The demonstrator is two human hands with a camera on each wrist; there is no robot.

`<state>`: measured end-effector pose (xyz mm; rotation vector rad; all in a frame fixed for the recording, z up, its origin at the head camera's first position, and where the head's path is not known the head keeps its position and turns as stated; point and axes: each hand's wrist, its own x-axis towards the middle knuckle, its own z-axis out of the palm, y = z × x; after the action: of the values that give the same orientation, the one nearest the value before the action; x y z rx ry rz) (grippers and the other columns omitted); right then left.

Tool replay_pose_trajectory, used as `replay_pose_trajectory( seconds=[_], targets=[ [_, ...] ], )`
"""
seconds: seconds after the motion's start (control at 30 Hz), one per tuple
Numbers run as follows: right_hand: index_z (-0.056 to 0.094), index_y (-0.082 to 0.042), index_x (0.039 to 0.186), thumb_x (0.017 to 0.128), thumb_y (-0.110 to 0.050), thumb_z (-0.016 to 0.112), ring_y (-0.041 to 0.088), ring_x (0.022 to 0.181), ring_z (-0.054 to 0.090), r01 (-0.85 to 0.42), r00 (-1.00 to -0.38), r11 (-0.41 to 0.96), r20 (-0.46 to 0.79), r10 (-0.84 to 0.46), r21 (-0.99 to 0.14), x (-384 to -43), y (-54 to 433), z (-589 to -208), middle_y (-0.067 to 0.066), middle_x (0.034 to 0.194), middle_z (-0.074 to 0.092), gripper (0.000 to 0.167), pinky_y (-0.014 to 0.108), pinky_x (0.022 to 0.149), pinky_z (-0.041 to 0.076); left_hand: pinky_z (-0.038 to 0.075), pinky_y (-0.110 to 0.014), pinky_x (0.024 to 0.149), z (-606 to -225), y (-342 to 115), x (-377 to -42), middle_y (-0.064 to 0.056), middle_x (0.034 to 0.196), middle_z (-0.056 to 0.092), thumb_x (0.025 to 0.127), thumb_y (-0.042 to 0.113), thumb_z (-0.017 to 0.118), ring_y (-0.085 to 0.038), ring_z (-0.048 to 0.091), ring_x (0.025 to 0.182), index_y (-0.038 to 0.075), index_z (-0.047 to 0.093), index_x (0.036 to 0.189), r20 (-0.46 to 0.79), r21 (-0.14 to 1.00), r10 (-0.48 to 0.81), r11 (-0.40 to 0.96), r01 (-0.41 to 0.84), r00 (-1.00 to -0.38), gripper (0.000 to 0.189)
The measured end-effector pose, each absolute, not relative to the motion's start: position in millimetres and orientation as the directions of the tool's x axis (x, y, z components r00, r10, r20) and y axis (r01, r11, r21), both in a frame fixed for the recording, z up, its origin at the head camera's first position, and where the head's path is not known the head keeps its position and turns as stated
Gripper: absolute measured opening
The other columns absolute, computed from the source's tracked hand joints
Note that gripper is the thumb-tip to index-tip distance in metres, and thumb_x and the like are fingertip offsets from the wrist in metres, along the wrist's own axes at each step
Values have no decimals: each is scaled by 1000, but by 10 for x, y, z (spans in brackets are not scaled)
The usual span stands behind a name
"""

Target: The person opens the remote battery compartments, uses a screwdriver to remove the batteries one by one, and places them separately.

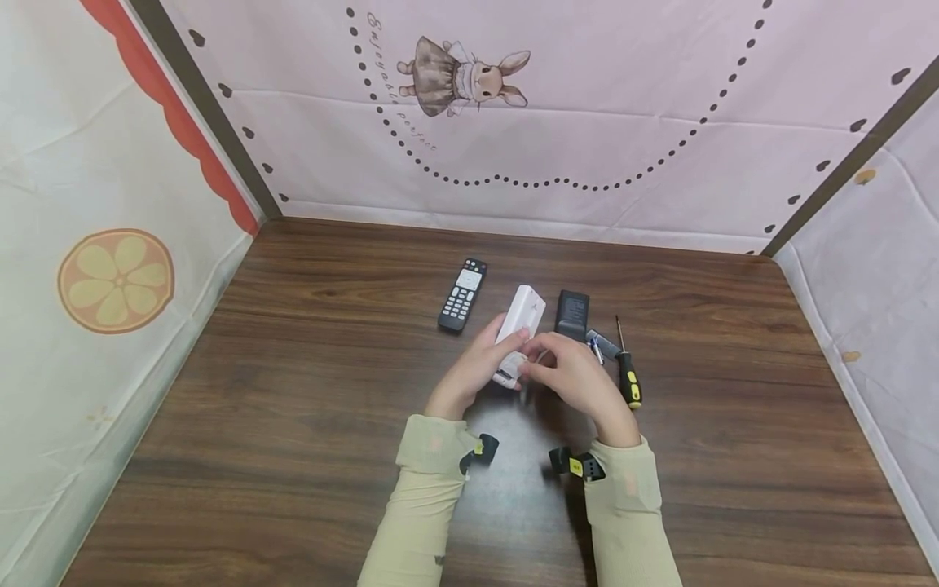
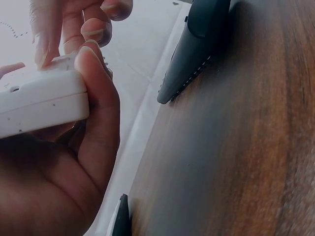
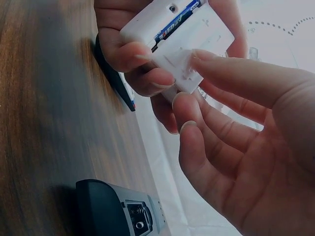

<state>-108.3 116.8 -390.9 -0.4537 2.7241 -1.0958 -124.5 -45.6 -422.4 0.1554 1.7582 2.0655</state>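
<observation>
My left hand (image 1: 473,367) grips a white remote control (image 1: 522,314), held up over the wooden table, its thumb laid along one side. In the right wrist view a blue battery (image 3: 178,22) shows in an open slot of the remote. Against that slot sits a white battery cover (image 3: 211,37), which my right hand (image 1: 575,375) pinches, thumb on its face and fingertips at its lower edge. The cover is tilted over the remote and hides part of the slot. Fingers of both hands come close together there.
A dark remote with white buttons (image 1: 462,295) lies to the left on the table (image 1: 330,391). To the right are a black device (image 1: 572,310), a small grey cover (image 1: 605,342), a loose battery (image 1: 597,351) and a black-and-yellow screwdriver (image 1: 628,379). Fabric walls (image 1: 623,122) enclose the table.
</observation>
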Motion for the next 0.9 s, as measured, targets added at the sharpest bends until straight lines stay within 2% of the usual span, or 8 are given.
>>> replay_pose_trajectory(
  seconds=[0.3,0.6,0.9],
  targets=[
    [62,-23,96,82,-28,65,11,75,54,-226,-936,680,-38,-351,-698,-1069,1166,-3906,-8,87,58,15,28,63,45,52,-37,52,-4209,-474,-1244,-15,87,57,89,36,53,-27,59,66,17,38,127,-195,963,375,-103,-250,-906,46],
    [62,-23,97,82,-27,65,10,76,54,-240,-934,681,-27,-357,-692,-1069,1165,-3914,-8,89,58,15,28,63,46,52,-43,57,-4186,-499,-1257,-16,87,57,92,28,49,-35,59,74,13,34,131,-203,961,397,-92,-259,-895,45],
    [62,-22,96,82,-27,65,10,76,54,-250,-934,667,-8,-358,-702,-1065,1174,-3916,-8,88,59,16,28,65,46,52,-37,52,-4196,-485,-1239,-15,84,58,89,36,53,-28,60,67,17,37,128,-197,962,378,-105,-254,-904,46]
  ],
)
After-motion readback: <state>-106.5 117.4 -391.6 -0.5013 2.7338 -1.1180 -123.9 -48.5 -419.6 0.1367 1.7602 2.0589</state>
